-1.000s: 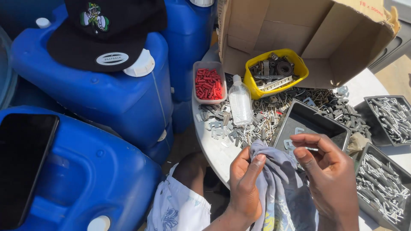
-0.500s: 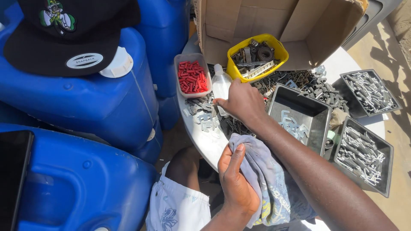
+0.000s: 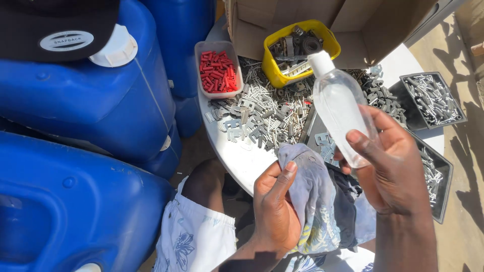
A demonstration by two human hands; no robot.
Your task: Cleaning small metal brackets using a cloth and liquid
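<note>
Head view.

Item: clear plastic bottle (image 3: 343,108) with white cap, held up over the table by the right hand (image 3: 390,166), fingers wrapped about its lower body and thumb across the front; cap points to 11 o'clock. Judged light, thin-walled and smooth; likely to yield if squeezed and to slip if wet. Best hold: the waist, where it is gripped now, leaving the cap free.

Item: grey-blue cloth (image 3: 315,194), bunched in the left hand (image 3: 275,206), thumb pressed on its upper fold. Soft, limp, no fixed shape; drapes down toward 6 o'clock over the lap. Any pinch will hold it. The hands sit apart, cloth at 8 o'clock of the bottle.

Surroundings: white table (image 3: 242,158), its curved rim just beside the left hand's knuckles. Loose grey metal parts (image 3: 257,118) scattered at 10 o'clock of the bottle. Tub of red pieces (image 3: 218,70) at 10 o'clock, further off. Yellow tub (image 3: 297,53) of dark hardware at 12 o'clock, inside a cardboard box (image 3: 353,22). Dark trays (image 3: 433,98) of metal pieces at 3 o'clock. Blue drums (image 3: 91,116) fill the 9 o'clock side, a black cap (image 3: 55,25) lying on one.

Open room: air above the lap and between the hands; the table is crowded, and its rim is near.
</note>
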